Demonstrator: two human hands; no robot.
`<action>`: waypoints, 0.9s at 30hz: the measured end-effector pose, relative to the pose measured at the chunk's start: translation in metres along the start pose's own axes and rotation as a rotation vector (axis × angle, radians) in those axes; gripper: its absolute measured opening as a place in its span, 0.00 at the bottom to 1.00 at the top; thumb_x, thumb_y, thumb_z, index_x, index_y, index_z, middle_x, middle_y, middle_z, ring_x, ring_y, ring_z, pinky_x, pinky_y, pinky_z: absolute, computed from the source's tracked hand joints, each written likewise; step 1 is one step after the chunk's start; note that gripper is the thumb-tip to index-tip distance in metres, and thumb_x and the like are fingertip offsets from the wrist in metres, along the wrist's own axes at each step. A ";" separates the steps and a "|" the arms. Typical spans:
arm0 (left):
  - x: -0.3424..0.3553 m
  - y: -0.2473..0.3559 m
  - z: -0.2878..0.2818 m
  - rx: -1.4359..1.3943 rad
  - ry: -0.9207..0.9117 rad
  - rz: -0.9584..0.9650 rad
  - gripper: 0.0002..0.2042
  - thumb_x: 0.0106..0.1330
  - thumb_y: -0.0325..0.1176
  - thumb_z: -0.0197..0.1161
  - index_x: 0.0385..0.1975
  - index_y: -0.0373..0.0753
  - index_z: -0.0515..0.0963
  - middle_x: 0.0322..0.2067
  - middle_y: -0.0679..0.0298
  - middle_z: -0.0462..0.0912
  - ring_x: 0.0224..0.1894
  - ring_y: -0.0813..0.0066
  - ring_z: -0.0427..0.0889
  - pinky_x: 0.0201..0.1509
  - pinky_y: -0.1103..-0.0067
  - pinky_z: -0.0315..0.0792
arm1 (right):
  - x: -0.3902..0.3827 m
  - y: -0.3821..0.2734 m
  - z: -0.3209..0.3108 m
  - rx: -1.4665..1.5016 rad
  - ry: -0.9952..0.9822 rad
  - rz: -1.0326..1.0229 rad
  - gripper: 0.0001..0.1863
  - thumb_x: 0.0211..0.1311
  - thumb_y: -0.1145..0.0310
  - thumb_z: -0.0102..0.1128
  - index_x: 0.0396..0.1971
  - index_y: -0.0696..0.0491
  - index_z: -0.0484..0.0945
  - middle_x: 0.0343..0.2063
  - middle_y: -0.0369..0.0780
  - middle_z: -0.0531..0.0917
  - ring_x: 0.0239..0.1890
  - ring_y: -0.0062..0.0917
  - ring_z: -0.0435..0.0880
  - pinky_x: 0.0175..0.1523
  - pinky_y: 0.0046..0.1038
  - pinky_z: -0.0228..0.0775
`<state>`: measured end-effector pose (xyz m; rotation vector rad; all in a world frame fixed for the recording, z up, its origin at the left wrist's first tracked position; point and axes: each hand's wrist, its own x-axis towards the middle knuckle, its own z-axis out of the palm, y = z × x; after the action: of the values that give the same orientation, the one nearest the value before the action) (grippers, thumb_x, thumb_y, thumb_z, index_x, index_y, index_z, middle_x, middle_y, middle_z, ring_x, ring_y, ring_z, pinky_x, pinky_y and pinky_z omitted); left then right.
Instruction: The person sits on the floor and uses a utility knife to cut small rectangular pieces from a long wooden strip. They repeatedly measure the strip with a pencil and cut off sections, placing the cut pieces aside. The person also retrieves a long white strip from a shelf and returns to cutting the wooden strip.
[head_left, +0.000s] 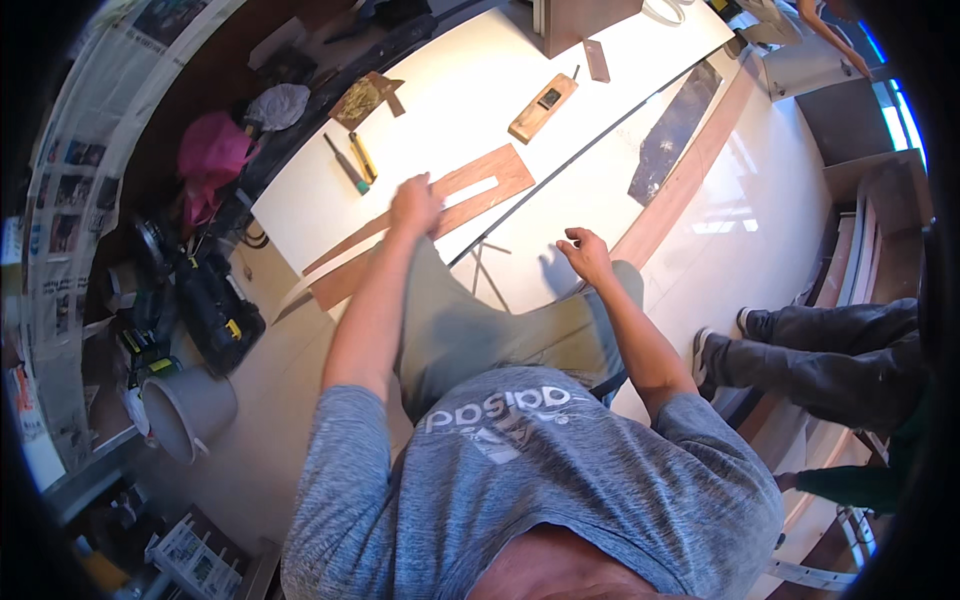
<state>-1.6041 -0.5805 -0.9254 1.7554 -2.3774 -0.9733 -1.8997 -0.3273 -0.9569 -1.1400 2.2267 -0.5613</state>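
Note:
A reddish-brown wooden board (pixel 508 172) with a long slot lies across the near edge of the white worktop (pixel 450 110). My left hand (pixel 415 207) is closed on its middle, fingers bent over the slot; their undersides are hidden. A thin pale strip (pixel 292 298) sticks out past the board's lower left end. My right hand (pixel 587 255) hovers empty by my right knee, thumb and forefinger apart. Beyond the board lies a wooden hand plane (pixel 544 108). Left of it are a green-handled chisel (pixel 347 165) and a yellow tool (pixel 363 158).
A dark stained panel (pixel 675 130) and a long wooden plank (pixel 690 165) lie to the right. A grey bucket (pixel 190 412), an open black tool case (pixel 215 310) and a pink bag (pixel 213 155) are at left. Another person's legs (pixel 815 360) stand at right.

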 end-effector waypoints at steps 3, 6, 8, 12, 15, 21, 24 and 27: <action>-0.014 0.063 0.051 0.159 -0.113 -0.046 0.53 0.62 0.57 0.75 0.80 0.37 0.53 0.82 0.44 0.44 0.84 0.41 0.40 0.79 0.37 0.51 | 0.057 0.001 -0.017 -0.007 0.088 -0.034 0.25 0.64 0.53 0.71 0.49 0.61 0.87 0.46 0.53 0.90 0.50 0.45 0.90 0.59 0.39 0.80; -0.013 0.075 0.071 0.285 -0.155 -0.073 0.49 0.68 0.52 0.71 0.81 0.37 0.50 0.83 0.44 0.38 0.84 0.39 0.34 0.78 0.34 0.50 | 0.134 -0.003 -0.040 -0.040 0.231 -0.073 0.26 0.63 0.52 0.71 0.49 0.61 0.87 0.45 0.55 0.89 0.50 0.49 0.88 0.59 0.42 0.79; -0.010 0.070 0.076 0.291 -0.202 -0.057 0.49 0.69 0.52 0.70 0.81 0.36 0.49 0.83 0.42 0.38 0.84 0.37 0.34 0.77 0.32 0.49 | 0.191 -0.006 -0.058 -0.102 0.321 -0.070 0.26 0.62 0.53 0.72 0.48 0.62 0.87 0.42 0.57 0.88 0.48 0.51 0.88 0.58 0.43 0.79; 0.002 0.070 0.080 0.388 -0.181 -0.022 0.48 0.70 0.53 0.68 0.81 0.34 0.50 0.81 0.36 0.37 0.83 0.31 0.35 0.74 0.29 0.51 | 0.301 -0.011 -0.091 -0.087 0.527 0.025 0.32 0.61 0.54 0.74 0.54 0.66 0.82 0.51 0.59 0.83 0.55 0.52 0.84 0.61 0.45 0.77; 0.006 0.075 0.079 0.499 -0.222 -0.045 0.49 0.70 0.55 0.67 0.81 0.32 0.50 0.81 0.33 0.37 0.82 0.28 0.37 0.73 0.30 0.54 | 0.366 -0.005 -0.106 -0.096 0.560 0.088 0.38 0.60 0.49 0.75 0.58 0.68 0.79 0.55 0.59 0.80 0.58 0.52 0.82 0.63 0.45 0.76; 0.006 0.075 0.071 0.505 -0.256 -0.014 0.49 0.73 0.58 0.62 0.81 0.31 0.46 0.80 0.31 0.37 0.82 0.27 0.39 0.73 0.32 0.57 | 0.442 0.005 -0.123 -0.210 0.425 0.184 0.48 0.53 0.31 0.72 0.56 0.64 0.83 0.51 0.57 0.85 0.54 0.49 0.86 0.62 0.44 0.78; 0.007 0.074 0.069 0.512 -0.271 -0.017 0.48 0.73 0.58 0.61 0.81 0.32 0.47 0.80 0.32 0.37 0.82 0.27 0.39 0.74 0.33 0.57 | 0.447 0.001 -0.133 -0.151 0.348 0.194 0.38 0.54 0.38 0.72 0.49 0.59 0.90 0.44 0.54 0.90 0.50 0.46 0.90 0.60 0.41 0.80; 0.007 0.075 0.068 0.522 -0.275 -0.014 0.48 0.73 0.58 0.61 0.81 0.32 0.48 0.80 0.31 0.37 0.82 0.27 0.40 0.73 0.32 0.58 | 0.410 -0.010 -0.131 0.123 0.441 0.244 0.38 0.54 0.39 0.73 0.46 0.63 0.89 0.43 0.57 0.89 0.49 0.48 0.90 0.61 0.42 0.78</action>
<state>-1.6961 -0.5428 -0.9457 1.8867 -3.0150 -0.6688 -2.1737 -0.6593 -0.9742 -0.7160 2.6084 -0.8999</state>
